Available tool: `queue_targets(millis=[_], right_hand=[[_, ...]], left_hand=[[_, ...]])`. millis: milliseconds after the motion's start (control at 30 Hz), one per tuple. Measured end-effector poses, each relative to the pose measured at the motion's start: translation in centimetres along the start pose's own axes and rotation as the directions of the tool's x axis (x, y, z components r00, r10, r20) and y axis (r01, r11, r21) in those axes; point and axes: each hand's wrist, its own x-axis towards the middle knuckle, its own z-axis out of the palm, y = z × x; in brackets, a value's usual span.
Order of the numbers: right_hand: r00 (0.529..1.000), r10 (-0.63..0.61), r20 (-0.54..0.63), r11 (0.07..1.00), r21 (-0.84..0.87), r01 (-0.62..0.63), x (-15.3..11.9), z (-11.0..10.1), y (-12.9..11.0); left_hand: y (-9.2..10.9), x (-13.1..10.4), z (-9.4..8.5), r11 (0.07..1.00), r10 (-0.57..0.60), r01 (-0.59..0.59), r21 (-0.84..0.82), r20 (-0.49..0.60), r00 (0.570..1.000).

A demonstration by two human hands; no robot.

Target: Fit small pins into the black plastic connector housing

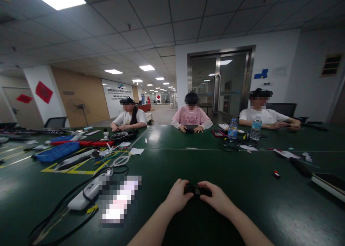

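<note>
— Nearest the lens?
— Left hand (176, 195), curled, fingertips pinching the left end of a part (197, 190), small and black. Right hand (217, 199), likewise curled, pinching the right end. Held low over the near side of the table (242, 210), between the two forearms.

— Step in hand?
— Judged as close two-handed work on the part, thumbs on top. Finer detail too small to tell.

— Requirement for further handling?
— Judged: steady grip at both ends, wrists kept close to the tabletop. Otherwise easily dropped, given so little to hold.

— Surface, left to right?
— Dark green, glossy, marked at left with yellow tape (67, 170). Far left, blue tray (56, 152). Nearer, black cables (64, 203) looped around a white power strip (86, 195), well left of the left hand. Mid-table, towards the far side, two bottles (233, 128) standing upright, near each other. Further right, small red item (276, 173), alone, well apart from the right hand. At the right edge, flat dark device (329, 183).

— Room?
— Open office. Fan (78, 106) against a wood-panelled wall at left. Three people seated along the far side, hands busy on the tabletop. Behind them, glass double door (219, 82), shut. Overhead, tiled ceiling with lit panels.
</note>
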Motion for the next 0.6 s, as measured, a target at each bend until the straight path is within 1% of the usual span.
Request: queue_targets(millis=[100, 167, 233, 300, 433, 600], right_hand=[[1.000, -0.004, 0.007, 1.000, -0.024, 0.004, 0.3, 0.1, 0.3], [1.000, -0.005, 0.010, 0.999, -0.032, 0.005, 0.6, 0.2, 0.4], [1.000, -0.004, 0.008, 0.999, -0.040, 0.004, 0.6, 0.3, 0.3], [1.000, -0.003, -0.006, 0.998, -0.062, 0.002, 0.5, 0.3, 0.2], [0.999, -0.012, -0.043, 0.995, -0.099, 0.008, 0.1, 0.5, 0.3], [0.993, -0.100, -0.061, 0.985, -0.145, 0.090, 0.2, 1.0, 0.8]], left_hand=[[0.2, 0.2, -1.0, 0.998, 0.038, -0.041, 0.056, 0.055, 0.998], [0.3, 0.4, -1.5, 0.986, 0.080, -0.094, 0.139, 0.105, 0.991], [0.3, 0.6, -1.8, 0.979, 0.099, -0.125, 0.159, 0.164, 0.982], [0.3, 0.8, -1.8, 0.973, 0.132, -0.164, 0.160, 0.194, 0.972], [0.1, 1.1, -1.3, 0.970, 0.173, -0.201, 0.135, 0.196, 0.965], [-0.5, 1.1, -1.2, 0.973, 0.188, -0.211, 0.093, 0.212, 0.959]])
